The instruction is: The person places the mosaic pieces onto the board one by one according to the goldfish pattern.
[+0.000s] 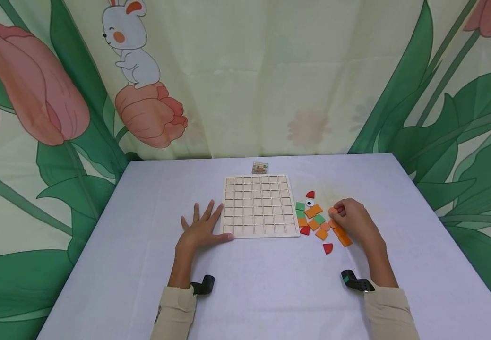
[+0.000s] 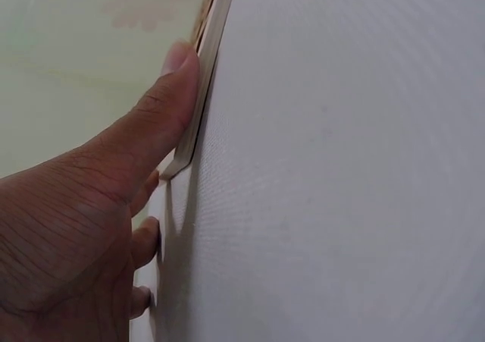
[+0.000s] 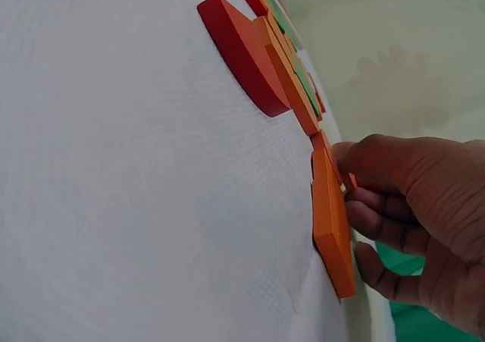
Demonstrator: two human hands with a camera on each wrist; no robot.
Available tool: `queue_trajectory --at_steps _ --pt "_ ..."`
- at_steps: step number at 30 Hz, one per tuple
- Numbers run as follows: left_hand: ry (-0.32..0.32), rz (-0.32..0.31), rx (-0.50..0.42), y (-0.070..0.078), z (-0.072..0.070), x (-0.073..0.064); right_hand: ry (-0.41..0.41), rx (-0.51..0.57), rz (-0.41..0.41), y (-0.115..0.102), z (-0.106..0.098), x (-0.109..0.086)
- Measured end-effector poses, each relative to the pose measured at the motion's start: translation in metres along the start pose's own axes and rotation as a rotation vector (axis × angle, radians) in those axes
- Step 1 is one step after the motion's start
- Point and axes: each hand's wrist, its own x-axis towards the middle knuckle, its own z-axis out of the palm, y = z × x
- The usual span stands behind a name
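Observation:
A square wooden grid board lies flat on the table. My left hand is spread at its left side, thumb resting along the front edge near the corner; the left wrist view shows that thumb against the board's rim. Over the loose pieces to the board's right, my right hand pinches a small orange piece between thumb and fingers. Just below those fingertips lie orange rectangular pieces. A red quarter-round piece sits nearer the front.
Around the board's right edge are green pieces, a white eye piece, a red piece and several orange ones. A small picture card lies behind the board. A printed curtain hangs beyond the white table.

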Motion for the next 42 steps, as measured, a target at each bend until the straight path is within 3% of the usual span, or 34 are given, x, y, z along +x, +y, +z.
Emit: queue_trajectory --at_steps 22,27,42 --pt "0.015 -0.001 -0.019 -0.001 0.002 0.000 0.074 -0.026 -0.092 -0.017 0.010 -0.001" --pt "0.019 0.007 -0.018 -0.002 0.002 0.000 0.101 -0.034 -0.165 -0.030 0.015 -0.001" --pt "0.015 -0.002 -0.001 -0.002 0.002 0.000 0.036 -0.031 -0.412 -0.082 0.047 0.010"
